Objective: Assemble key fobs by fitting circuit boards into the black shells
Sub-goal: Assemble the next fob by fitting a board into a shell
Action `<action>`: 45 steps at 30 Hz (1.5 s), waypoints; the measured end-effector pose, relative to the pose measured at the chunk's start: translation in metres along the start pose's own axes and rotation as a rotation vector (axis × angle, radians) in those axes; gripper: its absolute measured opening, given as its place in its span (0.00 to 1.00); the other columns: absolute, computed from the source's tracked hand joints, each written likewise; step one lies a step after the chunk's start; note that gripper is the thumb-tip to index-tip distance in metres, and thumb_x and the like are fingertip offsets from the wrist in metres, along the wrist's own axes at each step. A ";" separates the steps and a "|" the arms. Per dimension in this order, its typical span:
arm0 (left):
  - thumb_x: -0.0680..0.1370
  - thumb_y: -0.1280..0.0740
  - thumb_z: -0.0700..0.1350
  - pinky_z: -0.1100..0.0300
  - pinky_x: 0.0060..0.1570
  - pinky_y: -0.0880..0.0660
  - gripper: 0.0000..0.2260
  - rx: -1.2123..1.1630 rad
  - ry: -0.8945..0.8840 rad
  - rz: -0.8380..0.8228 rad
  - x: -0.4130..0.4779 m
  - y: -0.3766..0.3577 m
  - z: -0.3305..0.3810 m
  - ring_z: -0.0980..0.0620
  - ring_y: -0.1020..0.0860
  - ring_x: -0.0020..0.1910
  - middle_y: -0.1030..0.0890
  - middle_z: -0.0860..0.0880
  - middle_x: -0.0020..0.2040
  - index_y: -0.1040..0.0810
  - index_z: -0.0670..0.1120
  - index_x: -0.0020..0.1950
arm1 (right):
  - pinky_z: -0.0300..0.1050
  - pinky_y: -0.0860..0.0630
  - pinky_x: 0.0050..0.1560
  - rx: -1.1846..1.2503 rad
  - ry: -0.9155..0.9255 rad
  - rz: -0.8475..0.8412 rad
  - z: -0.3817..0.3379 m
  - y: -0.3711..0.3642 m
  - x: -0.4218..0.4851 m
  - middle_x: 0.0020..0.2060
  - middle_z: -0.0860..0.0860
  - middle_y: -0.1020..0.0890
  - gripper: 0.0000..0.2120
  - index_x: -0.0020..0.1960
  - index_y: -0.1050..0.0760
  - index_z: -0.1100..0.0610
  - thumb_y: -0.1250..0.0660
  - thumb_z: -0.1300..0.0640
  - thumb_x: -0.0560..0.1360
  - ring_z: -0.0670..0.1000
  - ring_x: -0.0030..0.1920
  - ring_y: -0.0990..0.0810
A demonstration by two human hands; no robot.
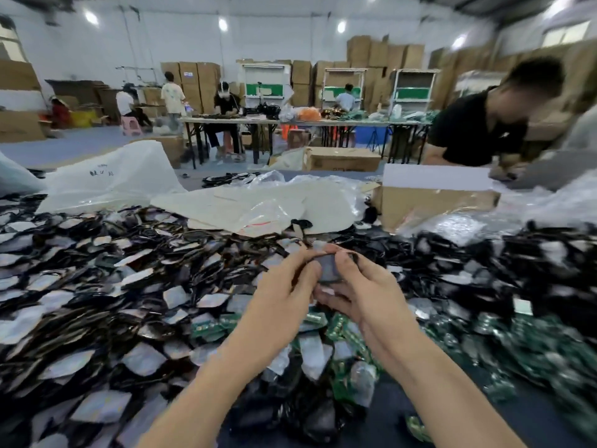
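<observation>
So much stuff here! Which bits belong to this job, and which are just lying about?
Job: black shell held by left hand and right hand; pile of black shells; green circuit boards.
Lying about: white plastic bag; cardboard box.

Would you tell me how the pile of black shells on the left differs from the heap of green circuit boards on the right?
Colour: the pile of black shells is dark with shiny silvery faces, while the heap of green circuit boards is green. Extent: the shells spread across the left side and the back; the boards cover a smaller patch at the right. Both lie loose and jumbled.
</observation>
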State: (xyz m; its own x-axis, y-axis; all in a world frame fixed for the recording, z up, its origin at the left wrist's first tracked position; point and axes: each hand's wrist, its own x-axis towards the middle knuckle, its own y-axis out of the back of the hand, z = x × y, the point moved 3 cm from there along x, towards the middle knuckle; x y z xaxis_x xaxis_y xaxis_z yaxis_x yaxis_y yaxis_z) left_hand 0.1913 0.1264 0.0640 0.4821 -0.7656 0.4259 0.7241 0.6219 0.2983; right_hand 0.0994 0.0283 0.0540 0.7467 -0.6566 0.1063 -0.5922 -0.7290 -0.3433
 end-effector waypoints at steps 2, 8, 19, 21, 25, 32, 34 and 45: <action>0.86 0.43 0.42 0.72 0.38 0.30 0.15 -0.048 -0.008 0.050 -0.007 -0.028 0.005 0.65 0.24 0.37 0.21 0.66 0.38 0.22 0.60 0.59 | 0.44 0.17 0.43 0.016 -0.002 0.072 -0.002 0.023 -0.009 0.46 0.54 0.12 0.10 0.52 0.14 0.52 0.34 0.52 0.80 0.53 0.44 0.13; 0.84 0.40 0.46 0.62 0.43 0.23 0.10 -0.079 0.073 0.106 -0.004 -0.071 -0.001 0.60 0.20 0.43 0.17 0.61 0.44 0.23 0.60 0.58 | 0.42 0.18 0.40 -0.003 0.015 0.170 -0.002 0.059 -0.014 0.46 0.53 0.12 0.12 0.49 0.14 0.48 0.36 0.52 0.83 0.53 0.43 0.13; 0.82 0.35 0.39 0.64 0.38 0.24 0.07 -0.159 0.117 0.108 -0.001 -0.072 -0.043 0.57 0.21 0.36 0.18 0.50 0.38 0.22 0.51 0.54 | 0.44 0.17 0.47 -0.073 -0.015 0.040 0.025 0.075 0.000 0.51 0.56 0.13 0.14 0.53 0.16 0.47 0.39 0.59 0.84 0.57 0.50 0.13; 0.82 0.36 0.38 0.66 0.37 0.25 0.08 -0.213 0.134 0.110 -0.001 -0.070 -0.046 0.57 0.21 0.35 0.18 0.52 0.37 0.21 0.50 0.54 | 0.45 0.17 0.47 -0.103 -0.016 0.025 0.027 0.076 0.002 0.51 0.55 0.13 0.14 0.53 0.16 0.47 0.39 0.59 0.84 0.57 0.49 0.13; 0.84 0.41 0.40 0.66 0.37 0.25 0.15 -0.246 0.178 0.102 -0.005 -0.068 -0.049 0.57 0.22 0.36 0.18 0.51 0.38 0.18 0.56 0.54 | 0.44 0.17 0.46 -0.119 -0.019 0.014 0.028 0.074 0.002 0.49 0.56 0.13 0.14 0.52 0.16 0.46 0.38 0.59 0.84 0.56 0.49 0.13; 0.84 0.42 0.46 0.51 0.35 0.26 0.14 -0.061 0.161 0.130 -0.008 -0.068 -0.049 0.43 0.24 0.35 0.19 0.47 0.37 0.21 0.61 0.59 | 0.45 0.16 0.41 -0.160 0.009 0.065 0.027 0.079 0.000 0.46 0.55 0.13 0.10 0.51 0.16 0.46 0.34 0.59 0.81 0.55 0.46 0.13; 0.84 0.42 0.46 0.52 0.33 0.26 0.13 0.003 0.130 0.131 -0.009 -0.067 -0.048 0.46 0.23 0.33 0.19 0.51 0.36 0.21 0.60 0.60 | 0.42 0.18 0.37 -0.206 0.042 0.054 0.026 0.077 -0.001 0.45 0.53 0.13 0.09 0.50 0.17 0.45 0.31 0.59 0.79 0.52 0.44 0.13; 0.84 0.42 0.47 0.69 0.28 0.31 0.14 0.211 0.016 0.144 -0.016 -0.068 -0.040 0.58 0.25 0.28 0.21 0.58 0.34 0.23 0.60 0.64 | 0.35 0.23 0.37 -0.356 0.066 -0.024 0.026 0.075 -0.003 0.42 0.46 0.14 0.12 0.51 0.20 0.39 0.31 0.58 0.80 0.45 0.37 0.19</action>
State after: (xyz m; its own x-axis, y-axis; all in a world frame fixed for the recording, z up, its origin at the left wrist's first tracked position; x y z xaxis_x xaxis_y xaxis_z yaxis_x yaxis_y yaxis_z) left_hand 0.1545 0.0895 0.0028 0.5819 -0.6680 0.4639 0.5292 0.7442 0.4077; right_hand 0.0600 -0.0192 0.0037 0.7472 -0.6414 0.1740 -0.6520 -0.7582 0.0050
